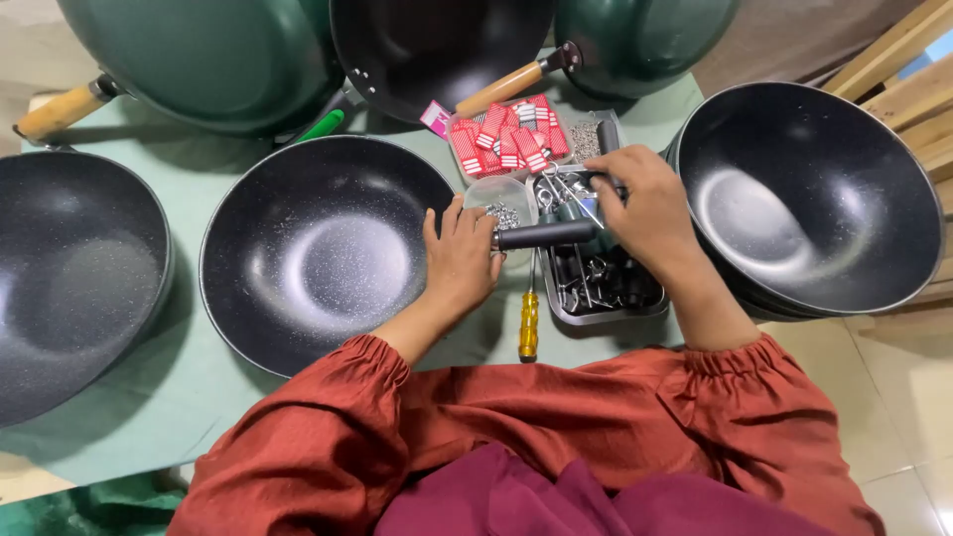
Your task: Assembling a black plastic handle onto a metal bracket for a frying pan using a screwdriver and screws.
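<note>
My right hand (650, 203) hides much of the tray (606, 308) under it; the small metal parts (596, 283) there are too tangled to identify.

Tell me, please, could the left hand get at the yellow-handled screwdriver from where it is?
Probably yes: the left hand rests by the wok rim, and the screwdriver lies uncovered on the green cloth just beside it.

Speckled matt wok (318, 253), glossy black handle (544, 235), metal tray (606, 313)
</note>
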